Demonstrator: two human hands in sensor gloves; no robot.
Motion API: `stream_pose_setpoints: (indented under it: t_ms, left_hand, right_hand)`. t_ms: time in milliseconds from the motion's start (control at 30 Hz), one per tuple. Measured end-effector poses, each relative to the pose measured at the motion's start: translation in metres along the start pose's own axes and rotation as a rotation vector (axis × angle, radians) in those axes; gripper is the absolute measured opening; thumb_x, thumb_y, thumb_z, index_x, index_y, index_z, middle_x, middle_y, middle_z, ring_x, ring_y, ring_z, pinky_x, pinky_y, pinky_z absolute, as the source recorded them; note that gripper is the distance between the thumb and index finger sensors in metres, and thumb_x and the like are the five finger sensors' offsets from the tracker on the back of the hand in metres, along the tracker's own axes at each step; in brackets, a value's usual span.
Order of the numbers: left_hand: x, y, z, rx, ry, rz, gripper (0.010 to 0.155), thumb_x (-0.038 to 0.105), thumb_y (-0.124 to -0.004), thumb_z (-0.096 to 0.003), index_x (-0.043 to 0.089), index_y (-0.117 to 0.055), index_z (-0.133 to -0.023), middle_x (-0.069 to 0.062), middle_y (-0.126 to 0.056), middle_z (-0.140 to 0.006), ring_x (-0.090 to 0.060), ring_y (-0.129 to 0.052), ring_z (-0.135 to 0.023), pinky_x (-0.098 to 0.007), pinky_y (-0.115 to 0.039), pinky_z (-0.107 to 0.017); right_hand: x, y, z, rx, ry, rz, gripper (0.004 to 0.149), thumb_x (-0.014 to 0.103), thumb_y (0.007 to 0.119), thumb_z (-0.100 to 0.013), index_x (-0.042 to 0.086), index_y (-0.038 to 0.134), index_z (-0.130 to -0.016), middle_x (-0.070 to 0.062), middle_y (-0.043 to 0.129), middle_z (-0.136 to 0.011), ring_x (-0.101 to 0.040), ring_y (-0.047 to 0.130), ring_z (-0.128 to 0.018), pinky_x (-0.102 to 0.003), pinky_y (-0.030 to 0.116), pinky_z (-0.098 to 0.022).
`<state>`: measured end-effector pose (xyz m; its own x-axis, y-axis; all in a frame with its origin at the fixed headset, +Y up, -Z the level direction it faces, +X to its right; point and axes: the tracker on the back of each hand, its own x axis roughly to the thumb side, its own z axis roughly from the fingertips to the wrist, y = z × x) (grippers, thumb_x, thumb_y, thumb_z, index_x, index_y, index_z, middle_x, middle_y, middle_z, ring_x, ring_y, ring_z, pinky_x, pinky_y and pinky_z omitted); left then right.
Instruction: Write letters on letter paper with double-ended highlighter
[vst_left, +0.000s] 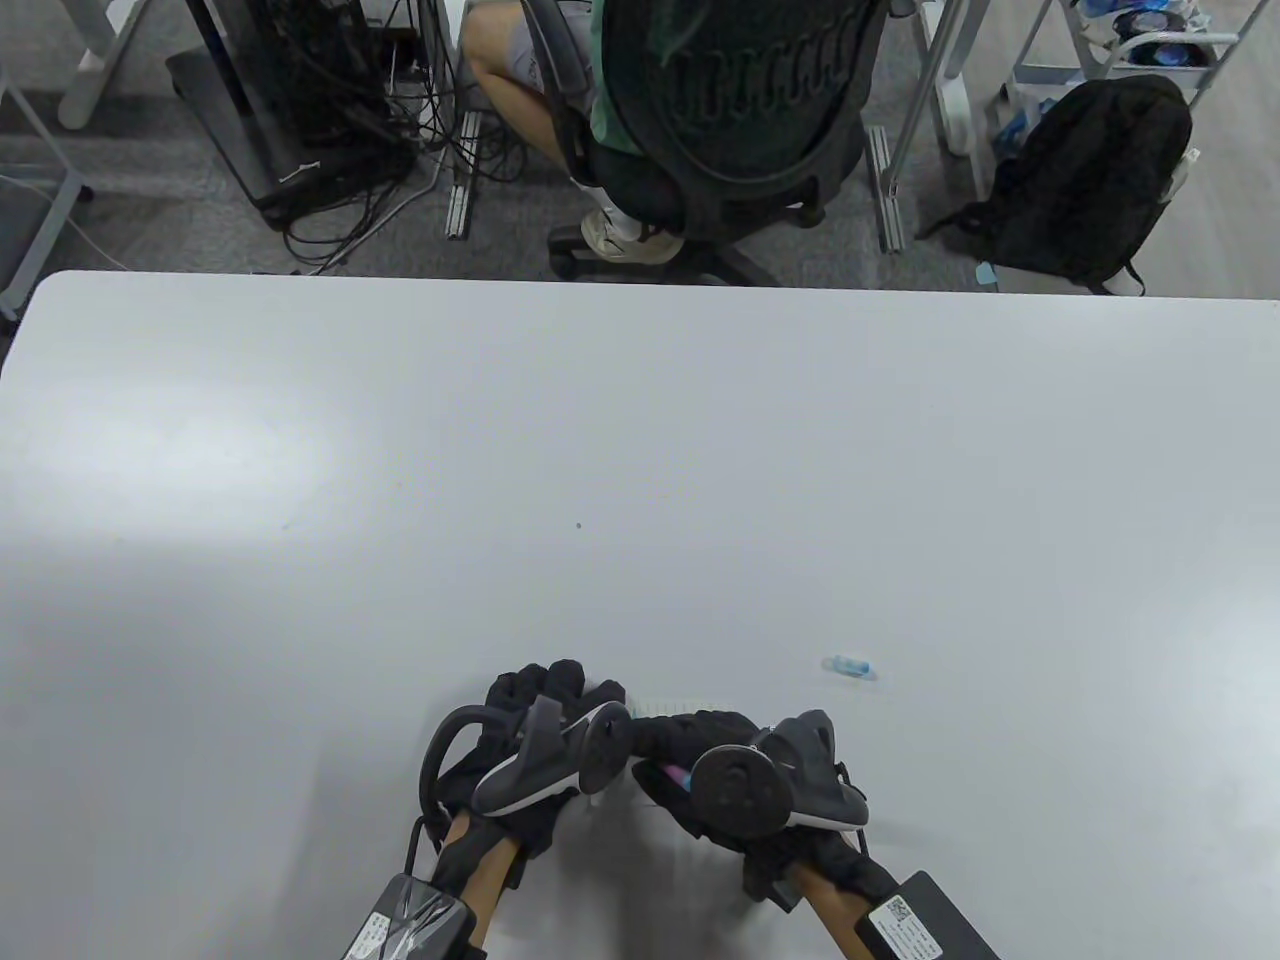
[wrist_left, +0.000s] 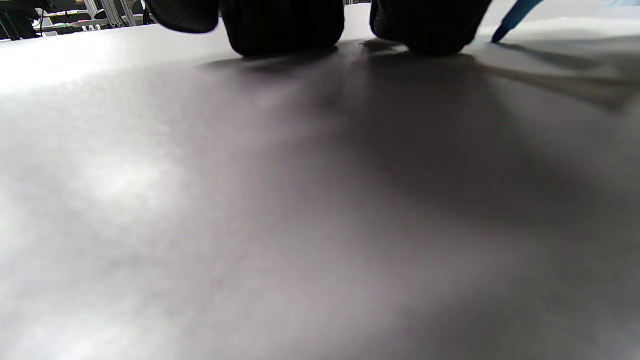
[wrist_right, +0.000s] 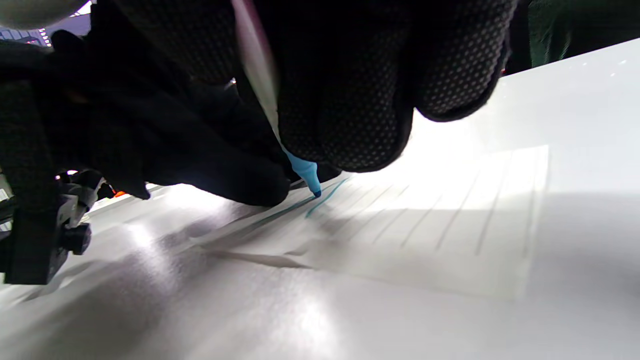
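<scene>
My right hand grips the double-ended highlighter like a pen. Its blue tip touches the lined letter paper, at the end of a short blue stroke. In the table view only a pink bit of the highlighter's barrel and a sliver of the paper show between the hands. My left hand lies just left of the right one, its fingertips pressing down on the paper's left part. The blue tip also shows at the top right of the left wrist view.
A small blue highlighter cap lies on the white table to the right of my hands. Beyond the table's far edge a person sits in an office chair; a black backpack and cables lie on the floor.
</scene>
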<state>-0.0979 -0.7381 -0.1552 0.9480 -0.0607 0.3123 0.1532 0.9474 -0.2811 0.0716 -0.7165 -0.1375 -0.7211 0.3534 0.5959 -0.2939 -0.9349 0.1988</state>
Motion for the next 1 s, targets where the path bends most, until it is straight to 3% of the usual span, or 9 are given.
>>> stream_pose_setpoints:
  t_ms: [233,567,667,800,1000]
  left_hand:
    - [0.000,0.000,0.000,-0.004,-0.001,-0.004,0.052,0.046,-0.068,-0.0584,0.041,-0.053,-0.107,-0.007,-0.054,-0.116,-0.031,-0.062,-0.103,-0.059,-0.056,-0.081]
    - [0.001,0.000,-0.001,-0.017,-0.013,-0.014,0.053,0.045,-0.067,-0.0589,0.040,-0.050,-0.109,-0.008,-0.051,-0.117,-0.032,-0.060,-0.104,-0.058,-0.056,-0.081]
    - [0.003,-0.001,0.000,-0.016,-0.038,-0.016,0.056,0.043,-0.066,-0.0600,0.045,-0.043,-0.110,-0.008,-0.048,-0.118,-0.031,-0.057,-0.105,-0.058,-0.054,-0.082]
    - [0.004,-0.001,-0.001,-0.022,-0.044,-0.010,0.053,0.040,-0.066,-0.0604,0.047,-0.048,-0.109,-0.008,-0.047,-0.118,-0.032,-0.056,-0.106,-0.058,-0.054,-0.082]
    - [0.004,-0.001,-0.001,-0.024,-0.037,0.004,0.052,0.040,-0.067,-0.0604,0.048,-0.049,-0.108,-0.008,-0.047,-0.118,-0.032,-0.056,-0.106,-0.058,-0.054,-0.082]
  right_hand:
    - [-0.010,-0.006,0.004,-0.088,0.049,0.021,0.049,0.042,0.067,-0.055,0.012,0.076,-0.093,-0.020,0.096,-0.076,-0.034,0.100,-0.061,-0.058,0.079,-0.056]
    - [-0.014,-0.001,0.004,-0.076,0.072,0.071,0.048,0.041,0.067,-0.055,0.014,0.075,-0.094,-0.020,0.094,-0.079,-0.035,0.099,-0.063,-0.058,0.078,-0.057]
    - [-0.014,-0.001,0.004,-0.077,0.068,0.072,0.048,0.041,0.067,-0.055,0.014,0.075,-0.094,-0.020,0.094,-0.079,-0.035,0.099,-0.063,-0.058,0.078,-0.057]
    - [-0.013,-0.001,0.004,-0.071,0.064,0.077,0.048,0.041,0.067,-0.055,0.014,0.075,-0.094,-0.021,0.094,-0.079,-0.035,0.098,-0.063,-0.059,0.077,-0.057]
    - [-0.015,-0.006,0.007,-0.032,0.048,-0.025,0.048,0.041,0.067,-0.055,0.011,0.077,-0.092,-0.021,0.096,-0.075,-0.035,0.100,-0.059,-0.059,0.079,-0.055]
